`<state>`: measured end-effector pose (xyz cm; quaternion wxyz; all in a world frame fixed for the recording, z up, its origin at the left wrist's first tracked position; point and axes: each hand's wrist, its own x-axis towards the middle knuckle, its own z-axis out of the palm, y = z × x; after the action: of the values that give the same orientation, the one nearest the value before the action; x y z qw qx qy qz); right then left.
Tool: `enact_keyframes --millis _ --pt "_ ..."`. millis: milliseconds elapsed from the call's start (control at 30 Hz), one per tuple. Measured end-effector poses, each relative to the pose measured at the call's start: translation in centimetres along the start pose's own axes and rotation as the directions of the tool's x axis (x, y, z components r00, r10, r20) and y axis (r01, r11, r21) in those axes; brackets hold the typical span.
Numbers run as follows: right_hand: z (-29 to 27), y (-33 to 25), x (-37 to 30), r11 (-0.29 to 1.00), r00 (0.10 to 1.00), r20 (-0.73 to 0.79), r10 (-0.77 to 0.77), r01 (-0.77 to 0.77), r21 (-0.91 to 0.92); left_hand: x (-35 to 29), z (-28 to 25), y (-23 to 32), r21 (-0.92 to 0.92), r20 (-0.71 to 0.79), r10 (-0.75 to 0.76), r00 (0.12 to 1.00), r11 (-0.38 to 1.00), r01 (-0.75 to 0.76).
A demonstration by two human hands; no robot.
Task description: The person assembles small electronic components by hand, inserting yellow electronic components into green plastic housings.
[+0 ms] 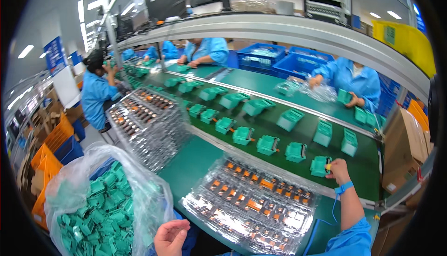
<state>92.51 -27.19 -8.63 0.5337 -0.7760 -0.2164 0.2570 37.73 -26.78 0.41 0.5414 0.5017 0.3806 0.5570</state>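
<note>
- Green work surface (195, 151) and a darker green belt (298, 137) run across the frame before us, bending toward its rim.
- Our right hand (339, 171), right of centre, has its fingers drawn together at the right edge of a green housing (320, 166) on the belt; a small yellow bit shows at the fingertips, and we cannot tell whether they grip anything.
- Our left hand (171, 237), at the bottom, is half open with fingers loosely curled, and we see nothing in it.
- Around our right wrist sits a blue band (343, 188) with a cord.
- Between our hands, at lower centre, lies a clear tray (205, 200) of black and orange components.
- At lower left we have a clear bag (158, 191) full of green pieces; above it stands a stack of filled trays (156, 135).
- Up the belt we see more green housings, a nearer row with dark and orange pieces and a farther row of larger ones.
- At upper right, a co-worker in blue holds a green piece (345, 97) near blue crates (260, 56).
</note>
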Motion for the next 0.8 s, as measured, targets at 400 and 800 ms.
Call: enact_keyframes --millis 400,800 --pt "5.2 -10.5 -11.2 0.951 0.908 0.331 -0.256 0.298 -0.083 -11.4 -25.5 9.3 0.898 -0.346 0.424 0.837 -0.108 0.427" --pt "20.7 -14.3 -23.5 0.404 -0.014 0.979 -0.205 0.910 0.098 -16.1 -32.9 10.6 0.618 -0.671 0.292 0.682 -0.288 0.731"
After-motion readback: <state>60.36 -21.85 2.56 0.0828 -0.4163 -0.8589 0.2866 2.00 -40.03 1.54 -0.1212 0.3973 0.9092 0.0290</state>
